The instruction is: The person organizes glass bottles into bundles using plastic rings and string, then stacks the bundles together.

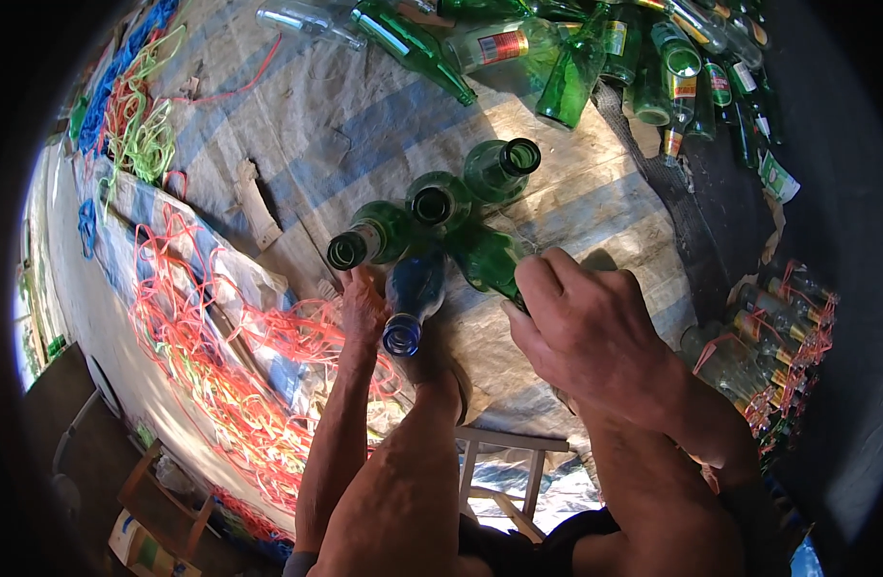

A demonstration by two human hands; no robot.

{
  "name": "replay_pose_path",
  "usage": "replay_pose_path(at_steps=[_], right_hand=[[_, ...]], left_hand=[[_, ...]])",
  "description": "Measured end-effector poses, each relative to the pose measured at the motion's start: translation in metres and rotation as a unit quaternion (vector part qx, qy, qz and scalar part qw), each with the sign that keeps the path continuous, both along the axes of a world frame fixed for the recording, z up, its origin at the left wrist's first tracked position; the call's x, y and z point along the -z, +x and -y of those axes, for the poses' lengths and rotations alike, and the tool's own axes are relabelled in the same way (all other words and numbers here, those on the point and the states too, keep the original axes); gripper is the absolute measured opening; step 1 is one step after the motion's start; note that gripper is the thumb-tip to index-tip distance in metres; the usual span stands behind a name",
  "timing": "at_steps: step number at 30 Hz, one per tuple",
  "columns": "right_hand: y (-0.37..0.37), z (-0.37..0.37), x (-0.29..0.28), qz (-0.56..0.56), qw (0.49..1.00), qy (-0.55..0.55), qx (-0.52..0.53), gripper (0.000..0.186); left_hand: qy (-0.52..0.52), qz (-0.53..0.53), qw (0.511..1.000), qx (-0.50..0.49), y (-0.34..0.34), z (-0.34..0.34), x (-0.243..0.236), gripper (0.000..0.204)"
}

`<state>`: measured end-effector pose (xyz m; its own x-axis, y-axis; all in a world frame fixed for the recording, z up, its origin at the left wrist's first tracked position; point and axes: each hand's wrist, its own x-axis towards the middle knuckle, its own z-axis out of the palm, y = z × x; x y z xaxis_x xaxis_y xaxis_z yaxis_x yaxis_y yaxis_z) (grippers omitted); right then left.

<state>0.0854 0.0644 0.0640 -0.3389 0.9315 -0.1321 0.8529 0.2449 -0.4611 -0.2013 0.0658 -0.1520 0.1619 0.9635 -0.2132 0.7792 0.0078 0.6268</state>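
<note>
Several glass bottles stand in a tight cluster on the sheet before me. My right hand (586,322) is closed around the neck of a green bottle (490,258) that leans toward me, its mouth hidden by my fingers. My left hand (364,306) is low beside a blue-tinted bottle (416,288) and just below a labelled green bottle (382,229). Its fingers are mostly hidden behind the glass, so their grip does not show. Behind these, a dark green bottle (440,200) and another green bottle (496,173) stand upright with open mouths.
A blue-striped woven sheet (345,125) covers the ground. Loose green and clear bottles (643,67) lie heaped at the far right. Tangled red plastic string (230,385) spreads along the left. Bundled bottles tied with red string (769,337) sit at right. A wooden stool (514,442) is between my legs.
</note>
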Motion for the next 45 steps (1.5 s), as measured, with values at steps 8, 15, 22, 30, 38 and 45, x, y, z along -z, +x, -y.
replay_pose_path(at_steps=[8,15,22,30,38,45], right_hand=[[-0.017,-0.005,0.012,-0.06,0.997,0.039,0.019,0.033],[-0.018,-0.01,0.015,-0.129,0.991,0.024,0.031,0.04],[0.019,-0.012,0.028,-0.139,0.99,-0.033,0.02,0.028],[0.11,-0.086,0.149,-0.176,0.92,-0.137,0.321,0.075],[0.112,-0.142,0.207,-0.177,0.888,-0.057,0.42,0.085],[0.118,-0.148,0.192,-0.22,0.864,-0.164,0.422,0.051]], left_hand=[[0.007,-0.051,0.998,0.044,-0.017,0.006,0.03,0.083],[0.012,-0.039,0.998,0.041,-0.023,0.011,0.035,0.084],[-0.093,-0.013,0.996,0.008,-0.012,0.008,0.023,0.066],[-0.08,-0.012,0.997,0.018,-0.037,0.015,0.059,0.067],[-0.058,-0.061,0.996,0.041,-0.046,0.018,0.069,0.066],[-0.061,-0.054,0.995,0.052,-0.043,0.017,0.067,0.062]])
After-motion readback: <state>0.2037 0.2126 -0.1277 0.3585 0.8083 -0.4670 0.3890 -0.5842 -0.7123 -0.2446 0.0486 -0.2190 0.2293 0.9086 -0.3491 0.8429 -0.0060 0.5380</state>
